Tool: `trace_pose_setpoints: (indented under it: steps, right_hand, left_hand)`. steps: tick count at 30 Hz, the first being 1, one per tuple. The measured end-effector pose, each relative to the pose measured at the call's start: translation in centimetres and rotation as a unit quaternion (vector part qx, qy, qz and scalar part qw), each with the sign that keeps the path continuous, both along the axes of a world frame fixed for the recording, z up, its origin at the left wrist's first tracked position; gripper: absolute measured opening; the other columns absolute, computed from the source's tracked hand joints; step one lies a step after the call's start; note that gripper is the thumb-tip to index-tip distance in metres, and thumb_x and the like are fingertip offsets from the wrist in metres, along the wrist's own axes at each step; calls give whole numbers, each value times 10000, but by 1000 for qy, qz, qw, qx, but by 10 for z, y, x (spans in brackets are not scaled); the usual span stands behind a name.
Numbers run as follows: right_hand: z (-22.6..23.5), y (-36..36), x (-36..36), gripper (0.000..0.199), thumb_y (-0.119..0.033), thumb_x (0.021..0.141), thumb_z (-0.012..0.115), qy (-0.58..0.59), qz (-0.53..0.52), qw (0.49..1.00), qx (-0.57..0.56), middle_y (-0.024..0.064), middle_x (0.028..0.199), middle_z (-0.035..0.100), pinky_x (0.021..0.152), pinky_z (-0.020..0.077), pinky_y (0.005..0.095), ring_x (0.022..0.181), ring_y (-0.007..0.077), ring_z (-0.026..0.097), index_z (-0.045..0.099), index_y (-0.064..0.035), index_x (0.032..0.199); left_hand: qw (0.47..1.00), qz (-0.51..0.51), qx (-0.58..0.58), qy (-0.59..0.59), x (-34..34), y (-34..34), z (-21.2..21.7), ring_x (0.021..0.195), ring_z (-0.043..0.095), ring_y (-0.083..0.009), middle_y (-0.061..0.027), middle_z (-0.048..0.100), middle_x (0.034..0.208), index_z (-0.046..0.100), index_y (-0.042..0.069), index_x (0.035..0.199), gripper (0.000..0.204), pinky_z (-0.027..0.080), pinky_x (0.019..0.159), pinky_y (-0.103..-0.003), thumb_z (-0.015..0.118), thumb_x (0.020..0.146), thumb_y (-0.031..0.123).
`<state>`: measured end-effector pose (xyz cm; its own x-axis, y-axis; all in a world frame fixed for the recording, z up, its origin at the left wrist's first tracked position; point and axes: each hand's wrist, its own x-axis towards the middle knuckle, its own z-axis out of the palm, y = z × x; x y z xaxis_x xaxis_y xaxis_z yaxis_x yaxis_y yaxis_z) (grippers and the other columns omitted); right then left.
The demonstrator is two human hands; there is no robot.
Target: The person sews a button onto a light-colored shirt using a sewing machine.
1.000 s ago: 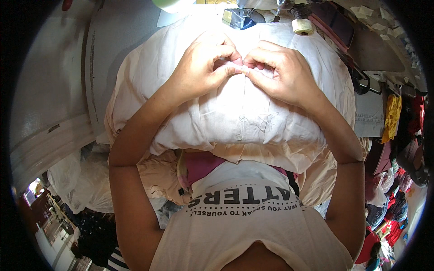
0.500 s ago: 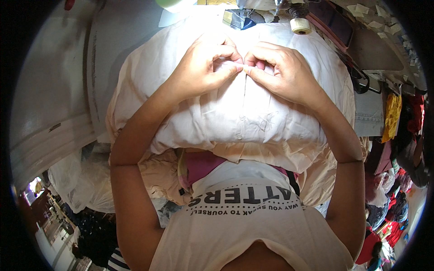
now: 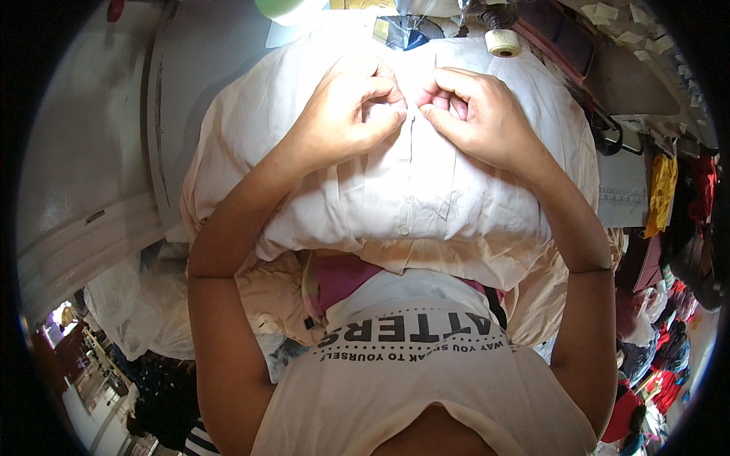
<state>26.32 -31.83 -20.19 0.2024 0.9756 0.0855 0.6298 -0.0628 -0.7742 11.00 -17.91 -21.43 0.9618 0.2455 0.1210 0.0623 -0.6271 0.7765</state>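
Observation:
A white button-front garment (image 3: 365, 197) lies bunched across the work surface under a bright light. Its front placket runs down the middle, with small pale buttons (image 3: 404, 229) near the lower end. My left hand (image 3: 353, 110) pinches the cloth beside the upper placket, thumb against forefinger. Just to its right, my right hand (image 3: 477, 114) is curled in a pinch, thumb tip meeting the fingers over the same placket. A narrow gap separates the two hands. Whatever the right fingertips hold is too small to make out.
Sewing machine parts with a pale round knob (image 3: 503, 43) stand beyond the garment. A phone-like dark slab (image 3: 559, 38) lies at far right, near a yellow cloth (image 3: 661, 196). A pale green rounded object (image 3: 289, 7) sits at the back. Clear plastic bags (image 3: 133, 304) hang at left.
My right hand has drawn slightly right, away from the left, so the fingertips that met at the placket are now apart. My left hand stays nearly in place.

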Motion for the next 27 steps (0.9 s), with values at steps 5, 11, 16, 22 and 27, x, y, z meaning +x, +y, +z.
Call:
trace_pose_setpoints:
  steps: [5, 11, 16, 22, 27]
  right_hand:
    - [4, -1, -6, 108, -114, 733, 663, 7, 27, 998, 63, 7, 674, 506, 483, 321, 220, 537, 80, 399, 609, -38, 787]
    - [3, -2, -8, 99, -78, 732, 666, 26, 19, 995, 96, 22, 706, 531, 487, 332, 214, 555, 79, 440, 607, -20, 785]
    - [1, -2, -8, 91, -118, 744, 642, 21, 13, 993, 116, 48, 705, 567, 504, 433, 255, 576, 131, 562, 600, -42, 770]
    - [-1, -2, -8, 86, -100, 746, 651, 35, 16, 992, 121, 41, 700, 568, 483, 421, 236, 577, 105, 557, 611, -33, 782]
    - [3, -6, -8, 94, -110, 749, 662, 56, -1, 992, 113, 45, 700, 568, 483, 427, 241, 573, 106, 550, 622, -37, 793]
  left_hand:
    - [990, 17, -82, -111, 2, -4, -7, 754, 502, -210, -49, 560, 745, 616, 60, 716, 65, 396, 696, -319, 645, 699, 116]
    - [990, 38, -13, -134, -1, -3, 0, 713, 542, -207, -51, 600, 740, 631, 62, 737, 125, 404, 707, -314, 705, 713, 160]
    - [991, 41, -67, -105, -4, -2, 5, 707, 577, -168, -44, 636, 769, 668, 62, 788, 126, 430, 699, -295, 717, 720, 155]
    - [985, 53, -133, -98, -7, -4, 3, 715, 581, -152, -48, 647, 791, 686, 63, 834, 150, 453, 702, -281, 725, 713, 145]
    - [992, 41, -54, -109, -3, -4, 5, 724, 586, -171, -63, 648, 807, 684, 56, 838, 148, 454, 719, -297, 720, 720, 139]
